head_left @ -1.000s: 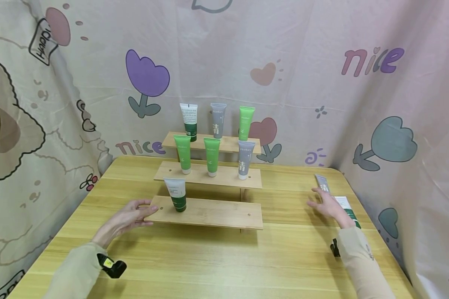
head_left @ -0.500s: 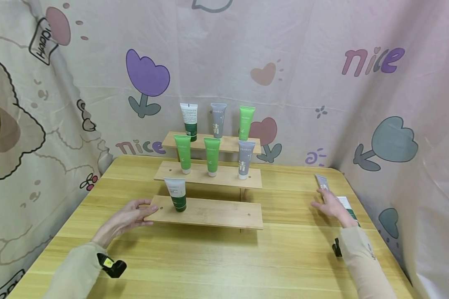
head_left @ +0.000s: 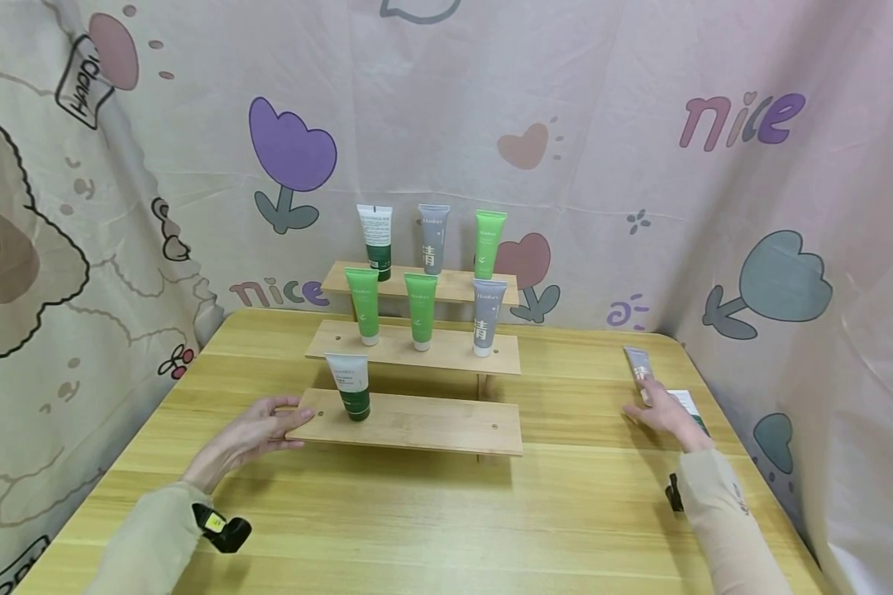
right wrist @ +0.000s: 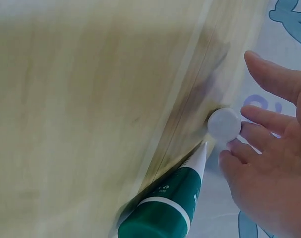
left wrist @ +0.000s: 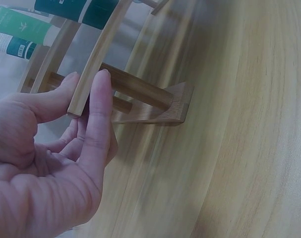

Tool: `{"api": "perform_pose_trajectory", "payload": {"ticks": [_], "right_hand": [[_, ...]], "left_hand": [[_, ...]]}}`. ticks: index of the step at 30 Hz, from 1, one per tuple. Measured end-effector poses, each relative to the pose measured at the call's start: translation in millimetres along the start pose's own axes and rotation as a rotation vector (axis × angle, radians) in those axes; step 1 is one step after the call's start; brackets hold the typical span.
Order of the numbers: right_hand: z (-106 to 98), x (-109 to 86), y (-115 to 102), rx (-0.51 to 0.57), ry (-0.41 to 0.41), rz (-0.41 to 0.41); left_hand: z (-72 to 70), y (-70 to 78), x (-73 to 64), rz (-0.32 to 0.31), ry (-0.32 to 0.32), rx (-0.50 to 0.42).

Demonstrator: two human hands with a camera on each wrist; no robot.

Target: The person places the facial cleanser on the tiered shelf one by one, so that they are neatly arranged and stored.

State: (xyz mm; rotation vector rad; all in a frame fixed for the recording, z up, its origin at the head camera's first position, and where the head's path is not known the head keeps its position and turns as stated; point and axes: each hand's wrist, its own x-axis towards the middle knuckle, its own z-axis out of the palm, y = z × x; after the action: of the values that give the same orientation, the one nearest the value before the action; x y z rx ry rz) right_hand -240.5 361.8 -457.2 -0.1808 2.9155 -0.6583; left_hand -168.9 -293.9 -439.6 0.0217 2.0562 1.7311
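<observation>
My left hand (head_left: pixel 256 430) pinches the left end of the lowest board of a three-tier wooden display stand (head_left: pixel 417 423). In the left wrist view the thumb lies on one face of that board (left wrist: pixel 98 62) and the fingers on the other. On the right of the table, my right hand (head_left: pixel 668 416) reaches over a grey tube (head_left: pixel 639 364) that lies flat. In the right wrist view its fingertips touch or nearly touch the tube's white cap (right wrist: pixel 224 124), with the thumb held apart. A white and dark green tube (right wrist: pixel 162 213) lies beside it, partly hidden by the hand in the head view.
A white and green tube (head_left: pixel 352 388) stands on the lowest tier. The middle tier bears two green tubes (head_left: pixel 421 310) and a grey tube (head_left: pixel 487 316). White-green, grey and green tubes (head_left: pixel 489 245) stand on top. A patterned cloth (head_left: pixel 603 165) hangs behind the table.
My right hand has shifted slightly right and lowered over the grey tube, its fingers coming to the cap end. The left hand and the stand have kept their place.
</observation>
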Motion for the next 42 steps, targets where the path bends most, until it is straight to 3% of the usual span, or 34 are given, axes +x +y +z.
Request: {"api": "perform_pose_trajectory", "payload": {"ticks": [14,23,34,42], "right_hand": [[0.5,-7.5,-2.1,-0.023,0.060,-0.058],[2.4,-10.7,-0.9,0.049,0.144,-0.110],[7.4,-10.4,-3.3,0.114,0.216,-0.081],[10.8,-7.4,-5.0,0.088,0.310,-0.103]], "left_hand": [[1.4,2.8,-0.5,-0.013,0.013,-0.004],[0.7,2.7,-0.1,-0.006,-0.002,-0.003],[0.8,3.0,-0.6,-0.008,0.001,0.013],[0.5,3.0,-0.7,-0.012,-0.003,0.009]]}}
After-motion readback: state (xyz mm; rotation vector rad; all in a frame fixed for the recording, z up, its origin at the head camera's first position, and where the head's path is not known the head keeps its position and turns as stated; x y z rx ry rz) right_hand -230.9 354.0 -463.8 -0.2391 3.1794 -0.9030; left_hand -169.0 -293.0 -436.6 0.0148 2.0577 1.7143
